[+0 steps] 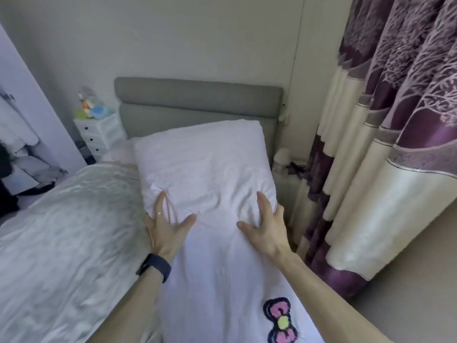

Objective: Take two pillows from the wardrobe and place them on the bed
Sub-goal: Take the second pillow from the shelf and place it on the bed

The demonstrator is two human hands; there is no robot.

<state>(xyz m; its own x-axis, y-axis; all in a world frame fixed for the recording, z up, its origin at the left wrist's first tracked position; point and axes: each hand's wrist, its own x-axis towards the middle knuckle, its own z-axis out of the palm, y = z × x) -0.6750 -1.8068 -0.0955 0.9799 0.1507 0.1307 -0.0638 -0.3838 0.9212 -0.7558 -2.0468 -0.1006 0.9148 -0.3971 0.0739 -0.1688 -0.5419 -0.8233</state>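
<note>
The pillow [202, 164] lies at the head of the bed [74, 243], against the headboard [197, 100]. Left hand [165, 229] presses it, fingers straight and spread; right hand [262, 226] grips its near corner with bent fingers. Advised: square it to the headboard, then lift both hands evenly.

My plump cloth pillow [205, 164] looks white, perhaps faintly pink; padded headboard [197, 95] grey; heavy curtain [408, 82] purple with pale branches.
</note>
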